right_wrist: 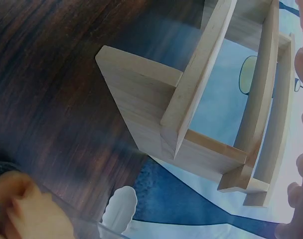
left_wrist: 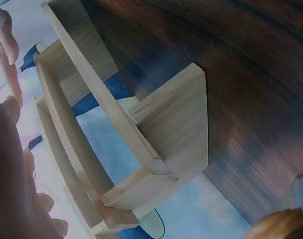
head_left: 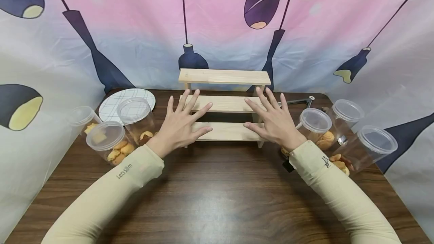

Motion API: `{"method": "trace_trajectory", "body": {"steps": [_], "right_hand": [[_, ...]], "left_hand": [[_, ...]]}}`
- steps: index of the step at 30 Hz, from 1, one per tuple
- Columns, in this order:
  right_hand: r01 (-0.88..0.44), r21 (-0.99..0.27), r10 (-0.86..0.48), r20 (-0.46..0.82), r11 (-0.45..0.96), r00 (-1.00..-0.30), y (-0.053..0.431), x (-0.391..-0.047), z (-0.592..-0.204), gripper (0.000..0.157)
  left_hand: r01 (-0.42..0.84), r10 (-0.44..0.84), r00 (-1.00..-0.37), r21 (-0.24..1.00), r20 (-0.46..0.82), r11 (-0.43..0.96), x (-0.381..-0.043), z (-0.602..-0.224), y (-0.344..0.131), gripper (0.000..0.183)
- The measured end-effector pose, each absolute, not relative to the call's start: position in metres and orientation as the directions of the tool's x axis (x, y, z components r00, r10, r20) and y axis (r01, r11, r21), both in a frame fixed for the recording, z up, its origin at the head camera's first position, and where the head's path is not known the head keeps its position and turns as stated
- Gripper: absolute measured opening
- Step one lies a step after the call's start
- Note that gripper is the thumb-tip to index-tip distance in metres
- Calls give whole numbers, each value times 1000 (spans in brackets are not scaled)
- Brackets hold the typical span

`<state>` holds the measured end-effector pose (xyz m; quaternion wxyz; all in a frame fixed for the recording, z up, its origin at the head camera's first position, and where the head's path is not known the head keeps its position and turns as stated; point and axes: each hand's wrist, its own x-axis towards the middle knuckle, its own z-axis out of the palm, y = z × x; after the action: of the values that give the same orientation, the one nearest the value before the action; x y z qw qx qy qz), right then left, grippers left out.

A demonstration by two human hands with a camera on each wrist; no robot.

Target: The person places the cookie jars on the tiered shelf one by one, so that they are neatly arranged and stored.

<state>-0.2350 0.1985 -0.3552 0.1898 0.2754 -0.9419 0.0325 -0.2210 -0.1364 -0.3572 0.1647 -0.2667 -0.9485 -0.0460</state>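
A three-tier wooden step shelf (head_left: 225, 131) stands at the back middle of the table. My left hand (head_left: 180, 125) hovers before its left end, fingers spread, palm down and holding nothing. Spread the same way, my right hand (head_left: 275, 122) is over the shelf's right end and is empty too. Both wrist views show the shelf's side panel (left_wrist: 179, 117) and tiers, with the fingers (right_wrist: 302, 167) apart from the wood. Beside my left wrist are lidded clear jars of cookies, the nearest being a jar (head_left: 106, 138). More such jars, including one jar (head_left: 315, 123), stand beyond my right wrist.
A white checked plate (head_left: 108, 102) lies at the back left behind the jars. At the back right is a dark long-handled utensil (head_left: 298, 101) with a ring end. A small black object (head_left: 288, 166) lies partly under my right sleeve. A printed curtain (head_left: 142, 48) surrounds the table.
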Motion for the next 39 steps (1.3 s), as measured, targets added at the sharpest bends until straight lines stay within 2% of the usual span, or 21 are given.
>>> {"method": "trace_trajectory", "body": {"steps": [10, 17, 22, 31, 39], "right_hand": [[-539, 33, -506, 396, 842, -766, 199, -234, -353, 77], [-563, 33, -527, 401, 826, -749, 195, -228, -345, 75], [-588, 23, -547, 395, 809, -738, 193, -217, -328, 74], [-615, 26, -572, 398, 788, -717, 206, -196, -285, 79], [-540, 92, -532, 370, 837, -761, 236, -187, -256, 80]], "left_hand": [[429, 334, -879, 256, 342, 866, -225, -360, -142, 76], [370, 177, -906, 513, 385, 774, -234, -371, -147, 72], [318, 115, -935, 650, 335, 690, -244, -379, -151, 71], [258, 109, -964, 741, 244, 620, -253, -390, -157, 74], [240, 100, -969, 765, 226, 598, -255, -396, -161, 68]]}}
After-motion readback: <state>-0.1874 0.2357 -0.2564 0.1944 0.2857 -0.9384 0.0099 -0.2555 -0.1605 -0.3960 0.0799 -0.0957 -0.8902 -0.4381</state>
